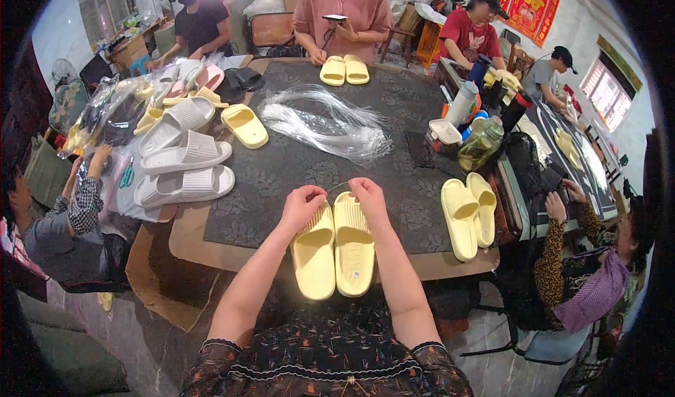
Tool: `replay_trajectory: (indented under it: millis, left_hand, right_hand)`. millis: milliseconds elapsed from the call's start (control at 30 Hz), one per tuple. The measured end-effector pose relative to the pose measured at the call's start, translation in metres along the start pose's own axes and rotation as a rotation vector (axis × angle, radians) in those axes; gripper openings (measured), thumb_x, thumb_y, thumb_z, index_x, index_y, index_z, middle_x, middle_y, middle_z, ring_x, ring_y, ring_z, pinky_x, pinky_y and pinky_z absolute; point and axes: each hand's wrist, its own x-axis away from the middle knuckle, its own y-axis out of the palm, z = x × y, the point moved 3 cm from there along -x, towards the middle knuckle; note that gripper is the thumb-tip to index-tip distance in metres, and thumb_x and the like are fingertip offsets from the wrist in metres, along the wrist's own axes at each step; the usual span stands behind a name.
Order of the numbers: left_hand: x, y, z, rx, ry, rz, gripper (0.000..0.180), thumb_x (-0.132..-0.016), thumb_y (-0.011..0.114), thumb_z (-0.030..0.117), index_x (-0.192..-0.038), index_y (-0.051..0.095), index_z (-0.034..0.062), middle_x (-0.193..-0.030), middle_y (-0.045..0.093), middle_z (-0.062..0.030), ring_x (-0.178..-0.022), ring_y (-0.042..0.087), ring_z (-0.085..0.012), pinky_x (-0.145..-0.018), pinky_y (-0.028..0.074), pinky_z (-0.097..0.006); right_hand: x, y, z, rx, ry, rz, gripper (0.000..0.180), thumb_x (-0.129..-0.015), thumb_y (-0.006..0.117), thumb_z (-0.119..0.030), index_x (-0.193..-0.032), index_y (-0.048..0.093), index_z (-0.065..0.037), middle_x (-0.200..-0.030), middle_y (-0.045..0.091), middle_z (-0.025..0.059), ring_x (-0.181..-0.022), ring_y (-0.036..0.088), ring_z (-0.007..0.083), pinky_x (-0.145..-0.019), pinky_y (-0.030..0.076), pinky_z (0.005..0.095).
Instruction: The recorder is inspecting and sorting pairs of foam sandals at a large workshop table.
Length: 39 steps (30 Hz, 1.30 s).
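Both hands' fingers (313,198) (360,187) pinch a thin strand (338,185) by yellow slippers (354,249) pointing toes-away, long axes nearly parallel.

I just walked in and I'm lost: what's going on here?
The left hand and right hand pinch what looks like a thin strand at the toes of a yellow slipper pair by the table's near edge. A bundle of clear strands lies farther in. Another yellow pair lies to the right, grey slippers to the left. Across the table is another person.
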Motion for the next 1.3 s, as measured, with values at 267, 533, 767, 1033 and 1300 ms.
replay_trajectory:
  millis: [267,533,767,1033,1300]
  left_hand:
    - [-0.019,0.000,0.031,-0.305,0.350,0.096,0.011,-0.081,0.058,0.011,-0.087,0.066,0.0058,-0.082,0.063,-0.0108,-0.079,0.062,-0.0285,-0.070,0.049,-0.038]
    - [-0.020,0.021,0.021,-0.275,0.482,0.157,0.009,-0.081,0.061,0.011,-0.086,0.066,0.0050,-0.082,0.062,-0.0114,-0.078,0.061,-0.0311,-0.069,0.049,-0.039]
    - [-0.023,0.012,0.011,-0.044,0.160,0.099,0.015,-0.082,0.067,0.013,-0.090,0.068,0.0008,-0.076,0.065,-0.0067,-0.063,0.061,-0.0124,-0.059,0.048,-0.027]
    - [-0.026,0.016,0.012,0.250,0.081,0.006,0.014,-0.081,0.068,0.012,-0.089,0.068,0.0009,-0.073,0.065,0.0003,-0.065,0.057,-0.0053,-0.060,0.046,-0.022]
    - [-0.029,0.014,0.002,0.245,0.125,0.033,0.014,-0.081,0.070,0.013,-0.088,0.069,0.0013,-0.068,0.060,0.0049,-0.060,0.051,-0.0017,-0.055,0.041,-0.019]
  right_hand:
    - [-0.003,0.013,-0.015,0.107,-0.231,-0.033,0.023,-0.088,0.064,-0.022,-0.102,0.063,-0.003,-0.089,0.065,0.0025,-0.082,0.059,0.0096,-0.073,0.047,0.0248]
    - [-0.006,0.007,0.004,0.402,-0.156,0.076,0.022,-0.083,0.068,-0.021,-0.087,0.063,-0.001,-0.073,0.064,0.0032,-0.069,0.057,0.0074,-0.062,0.046,0.0262]
    - [0.000,0.002,-0.006,0.346,-0.194,0.191,0.021,-0.085,0.064,-0.023,-0.087,0.063,-0.002,-0.074,0.065,0.0063,-0.066,0.060,0.0139,-0.064,0.048,0.0289]
    - [0.001,0.006,-0.007,0.317,-0.204,-0.005,0.019,-0.085,0.066,-0.021,-0.088,0.064,-0.003,-0.068,0.058,-0.0028,-0.062,0.048,0.0040,-0.056,0.040,0.0235]
    - [-0.007,0.000,0.010,0.137,-0.187,0.055,0.018,-0.084,0.066,-0.021,-0.085,0.066,-0.003,-0.068,0.060,-0.0028,-0.063,0.051,0.0051,-0.057,0.042,0.0233]
